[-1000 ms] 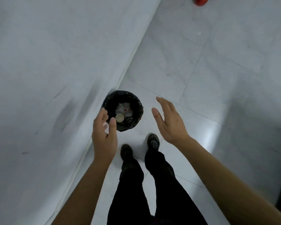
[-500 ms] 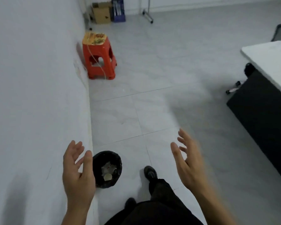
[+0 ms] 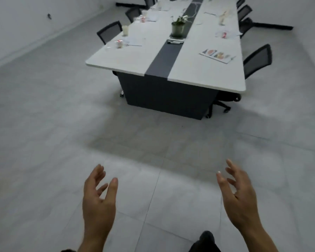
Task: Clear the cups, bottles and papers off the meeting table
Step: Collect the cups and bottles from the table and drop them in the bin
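My left hand and right hand hang empty over the floor, fingers spread; well ahead of both, the table carries a cup and a printed paper.

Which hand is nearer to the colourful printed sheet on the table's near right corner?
Right. The right hand, open, is roughly in line with the colourful printed sheet, short of the table; the left hand is farther off to the left.
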